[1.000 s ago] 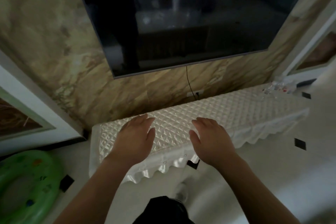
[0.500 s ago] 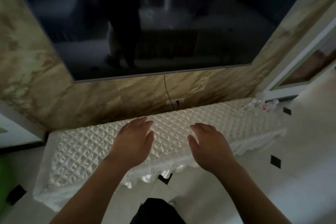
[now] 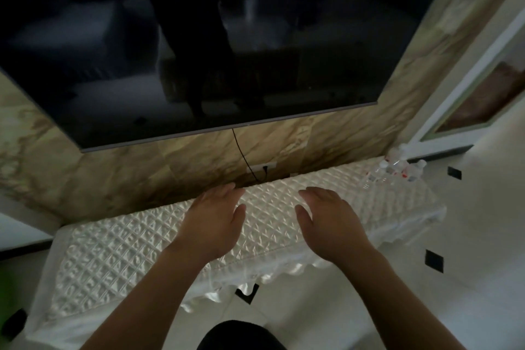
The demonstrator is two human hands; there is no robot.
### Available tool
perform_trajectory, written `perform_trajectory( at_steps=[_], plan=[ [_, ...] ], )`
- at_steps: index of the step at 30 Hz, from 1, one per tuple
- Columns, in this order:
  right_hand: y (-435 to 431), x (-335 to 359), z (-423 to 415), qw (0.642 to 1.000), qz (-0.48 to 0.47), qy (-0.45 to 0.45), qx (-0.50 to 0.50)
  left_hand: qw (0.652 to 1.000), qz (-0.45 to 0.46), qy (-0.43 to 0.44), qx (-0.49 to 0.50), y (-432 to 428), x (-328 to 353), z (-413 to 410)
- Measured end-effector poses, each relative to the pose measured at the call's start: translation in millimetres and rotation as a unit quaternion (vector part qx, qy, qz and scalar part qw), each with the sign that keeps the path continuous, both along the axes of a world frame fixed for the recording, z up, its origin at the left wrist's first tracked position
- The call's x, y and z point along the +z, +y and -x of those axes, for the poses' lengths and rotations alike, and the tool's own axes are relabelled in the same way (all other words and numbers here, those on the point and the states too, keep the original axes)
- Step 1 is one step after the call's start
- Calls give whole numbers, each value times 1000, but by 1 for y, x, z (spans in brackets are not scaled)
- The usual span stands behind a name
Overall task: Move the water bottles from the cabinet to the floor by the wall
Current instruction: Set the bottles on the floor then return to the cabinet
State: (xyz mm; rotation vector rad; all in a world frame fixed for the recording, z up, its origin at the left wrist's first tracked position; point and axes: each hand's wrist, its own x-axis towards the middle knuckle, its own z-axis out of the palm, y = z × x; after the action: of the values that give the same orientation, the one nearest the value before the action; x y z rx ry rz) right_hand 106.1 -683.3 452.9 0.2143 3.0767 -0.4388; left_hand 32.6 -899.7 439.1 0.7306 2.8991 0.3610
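The left hand (image 3: pixel 213 226) and the right hand (image 3: pixel 331 226) are both stretched forward palm down, fingers straight and close together, thumbs pointing inward toward each other, and neither holds anything. They hang side by side, a little apart, over the middle of the white quilted satin cover (image 3: pixel 119 258) that drapes the long low cabinet (image 3: pixel 409 216). Whether the palms touch the cloth cannot be told from this angle. The clear plastic water bottles with red labels (image 3: pixel 397 170) are clustered at the far right end of the cabinet top, close to the wall corner and well apart from both hands. They are too small and blurred to count or to say which stand and which lie. Above the cabinet a large dark flat television screen (image 3: pixel 199 51) is mounted on the beige marble wall (image 3: pixel 142 173), and a thin black cable (image 3: pixel 241 150) runs down from it to a white wall socket (image 3: pixel 265 167). The cover's scalloped edge hangs over the white tiled floor with black diamond insets (image 3: pixel 468 236).
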Motion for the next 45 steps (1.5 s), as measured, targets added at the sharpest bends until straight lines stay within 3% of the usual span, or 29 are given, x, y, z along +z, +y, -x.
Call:
perform_trajectory(
  at_steps=[15, 23, 45],
  plan=[
    [203, -3, -26, 995, -2, 6, 95, 993, -29, -8, 111, 183, -3, -63],
    [297, 0, -44, 996, -9, 7, 88, 992, -38, -25, 117, 264, -5, -78],
    [541, -20, 59, 999, -3, -21, 50, 991, -62, -45, 113, 499, -26, 33]
  ],
)
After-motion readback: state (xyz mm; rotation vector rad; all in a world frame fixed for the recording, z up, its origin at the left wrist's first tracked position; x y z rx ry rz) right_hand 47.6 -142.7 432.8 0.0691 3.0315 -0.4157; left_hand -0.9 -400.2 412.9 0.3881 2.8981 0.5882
